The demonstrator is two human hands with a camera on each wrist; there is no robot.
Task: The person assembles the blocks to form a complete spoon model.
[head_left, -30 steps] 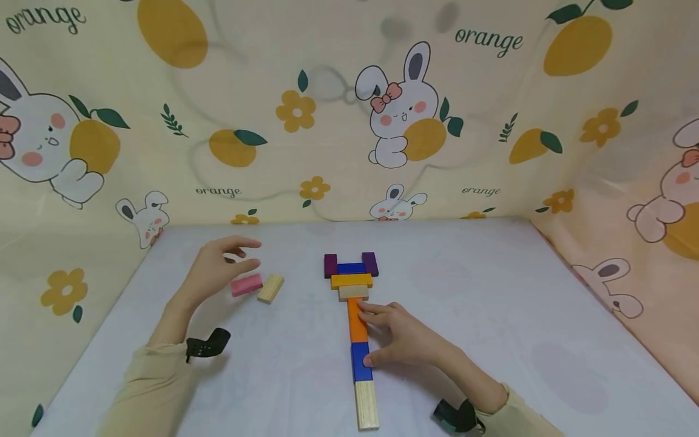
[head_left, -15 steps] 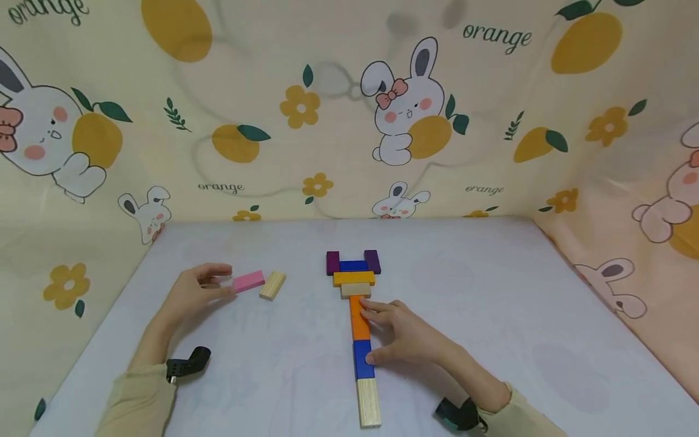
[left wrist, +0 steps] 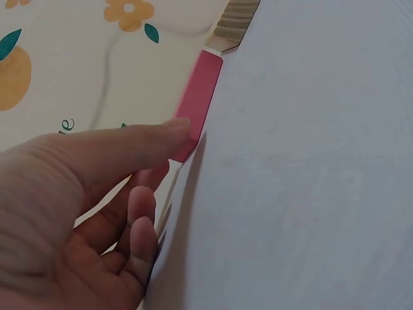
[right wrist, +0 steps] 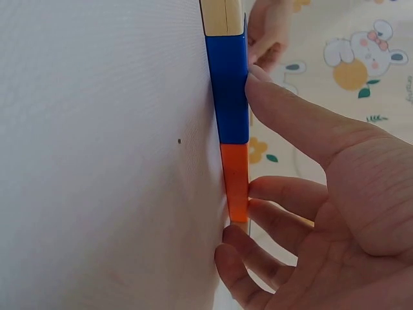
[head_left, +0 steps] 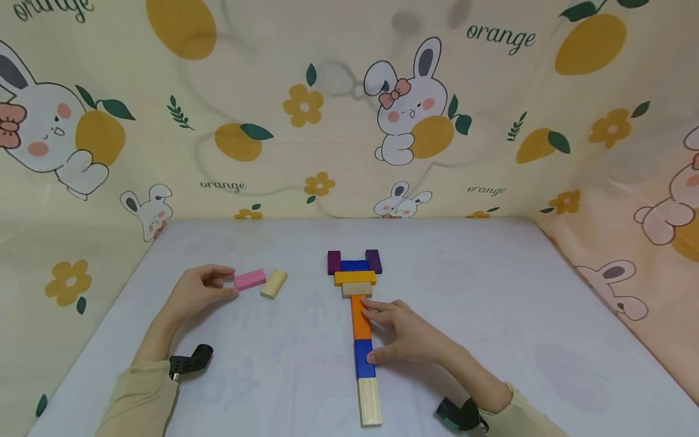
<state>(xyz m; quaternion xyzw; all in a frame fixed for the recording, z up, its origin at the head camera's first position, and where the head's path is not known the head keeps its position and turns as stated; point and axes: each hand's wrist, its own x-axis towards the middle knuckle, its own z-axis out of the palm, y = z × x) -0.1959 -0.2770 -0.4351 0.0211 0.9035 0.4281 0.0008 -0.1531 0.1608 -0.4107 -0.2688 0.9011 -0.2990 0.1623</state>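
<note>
A pink block (head_left: 250, 280) lies flat on the white table at the left. My left hand (head_left: 198, 292) is at its left end, thumb and forefinger pinching the end corners; in the left wrist view the thumb overlaps the block's near end. Just right of it lies a plain wooden block (head_left: 274, 284), set at a slant. My right hand (head_left: 412, 334) rests along the right side of a column of blocks, fingers spread. Its thumb touches a blue block (right wrist: 229, 90), and its fingertips touch an orange block (right wrist: 236, 184).
A plain wooden block (head_left: 369, 402) ends the column at the near side. Beyond the orange block sit a short wooden block (head_left: 357, 290), a yellow block (head_left: 355, 278), a blue block (head_left: 355, 265) and two purple blocks (head_left: 334, 262). Printed cloth (head_left: 262, 85) backs the table.
My left hand has come down and left, from above the pink block to its left end, where it now pinches. The right hand stays at the column. The view has shifted slightly.
</note>
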